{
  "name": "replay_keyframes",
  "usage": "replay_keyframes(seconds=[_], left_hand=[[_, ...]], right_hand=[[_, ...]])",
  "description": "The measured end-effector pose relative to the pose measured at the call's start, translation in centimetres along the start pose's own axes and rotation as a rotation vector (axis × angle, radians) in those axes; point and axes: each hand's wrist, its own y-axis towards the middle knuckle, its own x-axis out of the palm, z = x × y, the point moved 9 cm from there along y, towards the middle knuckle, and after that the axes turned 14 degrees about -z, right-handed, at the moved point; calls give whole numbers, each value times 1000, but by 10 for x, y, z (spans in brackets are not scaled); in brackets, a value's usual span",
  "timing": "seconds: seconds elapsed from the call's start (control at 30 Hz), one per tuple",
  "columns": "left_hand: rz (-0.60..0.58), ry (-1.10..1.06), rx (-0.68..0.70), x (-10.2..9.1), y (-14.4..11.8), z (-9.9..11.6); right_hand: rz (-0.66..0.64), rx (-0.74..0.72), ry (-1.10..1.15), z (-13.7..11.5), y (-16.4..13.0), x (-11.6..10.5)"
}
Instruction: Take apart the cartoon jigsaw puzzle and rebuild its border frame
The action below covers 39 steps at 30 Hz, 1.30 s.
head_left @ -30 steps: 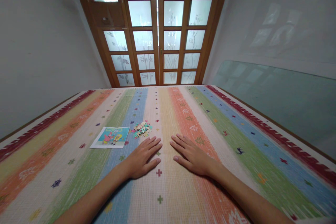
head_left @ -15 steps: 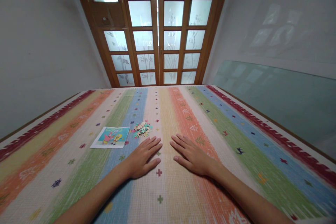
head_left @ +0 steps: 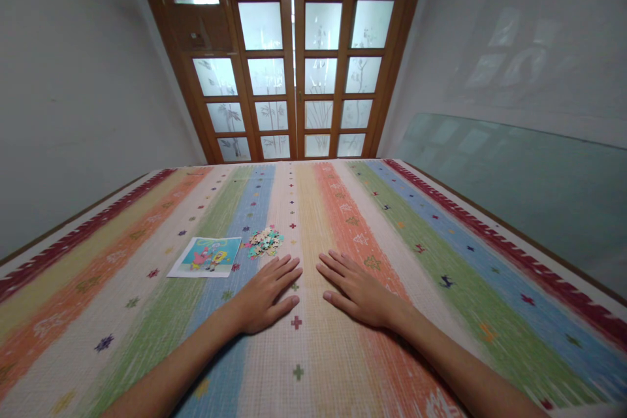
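My left hand (head_left: 267,292) lies flat, palm down, on a striped, many-coloured mat (head_left: 343,366), fingers apart and holding nothing. My right hand (head_left: 355,290) rests the same way a little to its right, also empty. Just beyond my left fingertips sits a small heap of loose jigsaw pieces (head_left: 264,241). Left of the heap lies a printed cartoon picture card (head_left: 206,257), flat on the mat.
The mat stretches to a wooden double door with frosted glass panes (head_left: 294,72) at the far end. Plain walls run along both sides, and a glass sheet (head_left: 514,176) leans against the right wall. A dark red border (head_left: 490,228) marks the mat's right edge.
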Motion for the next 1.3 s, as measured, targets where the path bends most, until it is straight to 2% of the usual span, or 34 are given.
replay_keyframes(seconds=[0.27, 0.53, 0.77, 0.9, 1.0, 1.1, 1.2, 1.3], left_hand=[[-40, -8, -26, 0, 1, 0], [-19, -1, -11, -1, 0, 1], [67, 25, 29, -8, -2, 6], [207, 77, 23, -19, -3, 7], [329, 125, -83, -27, -2, -7], [399, 147, -214, -33, -1, -29], [404, 143, -304, -37, 1, -50], [350, 133, -378, -37, 5, -68]], right_hand=[[-10, 0, -14, -1, 0, -1], [23, -23, -9, 0, 1, 0], [8, -10, -15, -1, 1, -1], [7, -10, -23, -2, 1, -2], [-12, -5, -26, -2, 1, -1], [-24, -2, -22, -1, 1, -1], [-18, -9, -7, -2, 1, -1], [-9, -7, 3, -1, 1, -1]])
